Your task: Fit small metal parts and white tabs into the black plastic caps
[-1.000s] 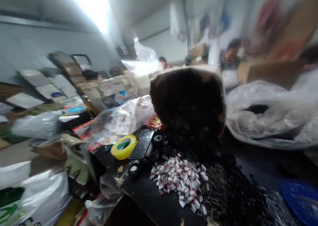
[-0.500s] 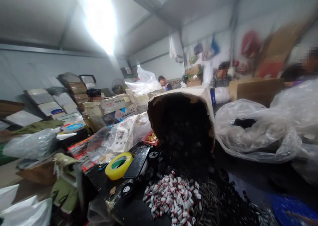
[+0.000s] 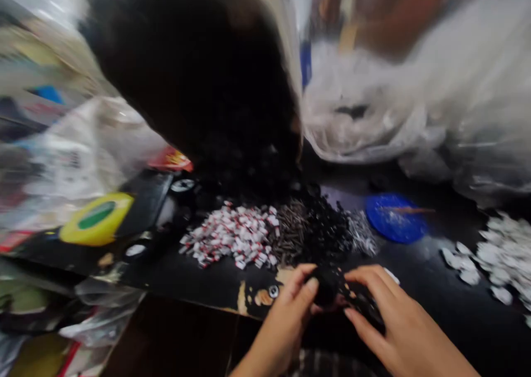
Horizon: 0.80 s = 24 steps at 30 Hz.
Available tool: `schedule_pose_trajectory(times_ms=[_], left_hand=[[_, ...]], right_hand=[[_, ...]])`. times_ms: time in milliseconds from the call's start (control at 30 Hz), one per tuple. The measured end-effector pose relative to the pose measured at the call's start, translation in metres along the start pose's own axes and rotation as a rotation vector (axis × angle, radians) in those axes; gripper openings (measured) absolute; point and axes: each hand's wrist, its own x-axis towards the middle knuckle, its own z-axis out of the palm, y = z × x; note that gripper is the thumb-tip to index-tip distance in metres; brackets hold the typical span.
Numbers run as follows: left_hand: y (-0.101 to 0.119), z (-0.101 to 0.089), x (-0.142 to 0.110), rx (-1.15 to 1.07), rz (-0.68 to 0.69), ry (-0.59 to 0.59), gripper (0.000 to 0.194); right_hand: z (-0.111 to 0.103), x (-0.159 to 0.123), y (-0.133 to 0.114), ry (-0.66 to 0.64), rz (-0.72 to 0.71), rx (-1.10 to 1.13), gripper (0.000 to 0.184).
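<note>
Count: we pinch one black part (image 3: 326, 287), blurred but seemingly round, in our left hand (image 3: 291, 309); our right hand (image 3: 392, 317) gapes moderately beside it.

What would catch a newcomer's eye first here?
Probably the big container with its dark mouth, at the upper middle, and the pile of small white-and-red pieces in front of it. Left of the pile lies a bright yellow tape roll; the left hand, at the lower middle, holds a black part.
</note>
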Motion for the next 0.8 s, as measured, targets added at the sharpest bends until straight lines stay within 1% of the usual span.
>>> schedule_pose_trajectory(times_ms=[100, 167, 300, 433, 533, 600, 633, 733, 800], left_hand=[[0.01, -0.001, 0.002, -0.06, 0.011, -0.034, 0.016], [0.012, -0.003, 0.003, -0.078, -0.001, -0.038, 0.015], [0.01, -0.007, 0.002, -0.077, -0.012, -0.036, 0.014], [0.01, -0.013, 0.002, -0.03, -0.011, -0.078, 0.017], [0.013, -0.016, 0.002, 0.172, 0.044, -0.1, 0.017], [0.016, -0.017, 0.0, 0.291, 0.059, -0.114, 0.017], [0.017, -0.017, -0.001, 0.291, 0.042, -0.109, 0.018], [0.019, -0.015, -0.002, 0.145, -0.038, -0.068, 0.021], [0.018, -0.013, -0.002, 0.101, -0.049, -0.072, 0.019]], right_hand=[[-0.002, 0.004, -0.002, -0.154, 0.088, 0.056, 0.03], [-0.007, 0.005, -0.007, -0.221, 0.083, 0.11, 0.03], [-0.017, 0.008, -0.017, -0.265, 0.082, 0.125, 0.027], [-0.022, 0.012, -0.023, -0.325, 0.175, 0.179, 0.018], [-0.022, 0.014, -0.024, -0.371, 0.254, 0.245, 0.024], [-0.023, 0.013, -0.024, -0.376, 0.273, 0.269, 0.027], [-0.025, 0.013, -0.025, -0.369, 0.274, 0.283, 0.027], [-0.031, 0.01, -0.026, -0.365, 0.261, 0.34, 0.024], [-0.033, 0.008, -0.028, -0.367, 0.247, 0.348, 0.023]])
